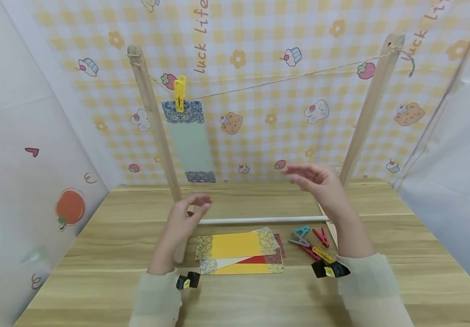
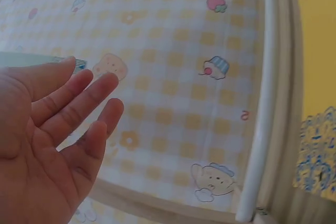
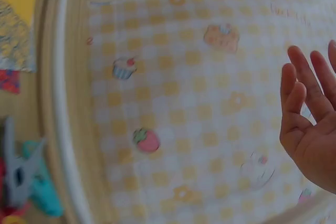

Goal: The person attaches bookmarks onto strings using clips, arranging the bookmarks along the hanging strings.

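My left hand [image 1: 185, 218] is raised near the left post with nothing in it, its fingers loosely bent. Higher up, in front of the right post, my right hand [image 1: 318, 186] also holds nothing. A pale green card [image 1: 191, 143] with patterned ends hangs from the string [image 1: 259, 85], held at its top by a yellow clothespin [image 1: 180, 94]. On the table below, between the hands, lies a stack of cards, a yellow card [image 1: 235, 245] on top with red, white and yellow ones under it. Right of them is a loose pile of clothespins [image 1: 302, 236] in blue, grey, red and yellow.
Two wooden posts, left [image 1: 155, 122] and right [image 1: 372, 109], carry the sagging string. A white rod [image 1: 263, 220] runs low between them, behind the cards. A checked cloth [image 1: 251, 41] hangs behind the wooden table [image 1: 227, 299]; white sheets stand at both sides.
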The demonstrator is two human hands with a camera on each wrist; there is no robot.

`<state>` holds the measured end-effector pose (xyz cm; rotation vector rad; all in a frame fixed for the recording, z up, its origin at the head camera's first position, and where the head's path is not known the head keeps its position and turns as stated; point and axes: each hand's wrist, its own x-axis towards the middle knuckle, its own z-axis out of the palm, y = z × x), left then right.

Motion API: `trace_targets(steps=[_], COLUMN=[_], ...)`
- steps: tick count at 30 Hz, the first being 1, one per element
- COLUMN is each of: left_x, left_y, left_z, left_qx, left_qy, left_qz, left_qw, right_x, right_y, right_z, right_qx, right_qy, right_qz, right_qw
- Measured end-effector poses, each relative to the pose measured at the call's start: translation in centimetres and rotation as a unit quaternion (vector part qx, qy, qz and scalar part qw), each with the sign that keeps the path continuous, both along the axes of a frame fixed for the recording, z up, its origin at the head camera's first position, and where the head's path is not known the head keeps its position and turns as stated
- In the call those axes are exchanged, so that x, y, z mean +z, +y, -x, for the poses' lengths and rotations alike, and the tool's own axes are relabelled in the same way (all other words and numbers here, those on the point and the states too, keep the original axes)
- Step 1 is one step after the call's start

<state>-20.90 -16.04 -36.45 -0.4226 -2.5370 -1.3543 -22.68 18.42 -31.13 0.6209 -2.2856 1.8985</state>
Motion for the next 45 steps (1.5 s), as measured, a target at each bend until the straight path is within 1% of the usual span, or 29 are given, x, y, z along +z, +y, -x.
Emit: trace_targets(steps=[4, 7, 9, 12, 14, 16, 19, 22, 25, 27, 31, 34, 37, 40, 42, 45], left_x=[-0.7, -1.3, -1.8, -2.6, -3.1, -3.6, -4.1, -4.5, -4.9, -5.2, -5.5, -5.5, -5.5, -5.4, -5.4, -5.4], left_y=[0.8, 1.2, 1.6, 2.2, 2.6, 2.9, 2.9, 2.9, 3.1, 3.2, 3.3, 3.3, 3.5, 3.6, 3.7, 3.9], left_z=[0.2, 0.2, 0.2, 0.5, 0.8, 1.0, 1.1, 1.1, 1.1, 1.0, 1.0, 1.0, 1.0, 0.9, 0.9, 0.7], left_qx=[-0.011, -0.016, -0.027, -0.059, -0.081, -0.097, -0.104, -0.106, -0.111, -0.116, -0.124, -0.114, -0.095, -0.086, -0.085, -0.087], left_qy=[-0.014, -0.036, -0.05, -0.065, -0.073, -0.083, -0.108, -0.123, -0.13, -0.142, -0.158, -0.145, -0.134, -0.141, -0.143, -0.156], left_qz=[0.023, 0.024, 0.025, 0.036, 0.045, 0.054, 0.057, 0.058, 0.068, 0.075, 0.083, 0.105, 0.14, 0.161, 0.171, 0.179], left_qw=[0.9996, 0.999, 0.9981, 0.9955, 0.993, 0.9903, 0.9871, 0.9851, 0.9829, 0.9802, 0.9761, 0.9772, 0.9764, 0.973, 0.9711, 0.9675], right_x=[-3.1, -5.0, -6.0, -6.9, -7.3, -7.6, -8.0, -8.5, -8.8, -8.9, -9.2, -9.3, -9.3, -9.2, -9.3, -9.4], right_y=[1.9, 3.0, 3.5, 4.3, 4.8, 5.2, 5.6, 6.1, 7.0, 7.7, 8.6, 8.7, 8.5, 8.2, 8.1, 7.9], right_z=[-0.5, -0.9, -1.2, -1.6, -1.8, -2.0, -2.2, -2.2, -2.4, -2.6, -2.7, -2.7, -2.7, -2.7, -2.7, -2.6], right_qx=[-0.019, -0.025, -0.028, -0.037, -0.04, -0.033, -0.007, 0.022, 0.043, 0.055, 0.079, 0.089, 0.103, 0.115, 0.121, 0.121], right_qy=[-0.017, -0.038, -0.048, -0.06, -0.073, -0.091, -0.121, -0.141, -0.149, -0.149, -0.132, -0.13, -0.135, -0.135, -0.132, -0.144], right_qz=[-0.044, -0.064, -0.074, -0.095, -0.117, -0.142, -0.174, -0.201, -0.232, -0.247, -0.259, -0.268, -0.275, -0.282, -0.289, -0.298], right_qw=[0.9987, 0.9969, 0.9957, 0.993, 0.9897, 0.9851, 0.9773, 0.9692, 0.9603, 0.956, 0.9536, 0.9504, 0.9462, 0.9427, 0.9404, 0.9359])
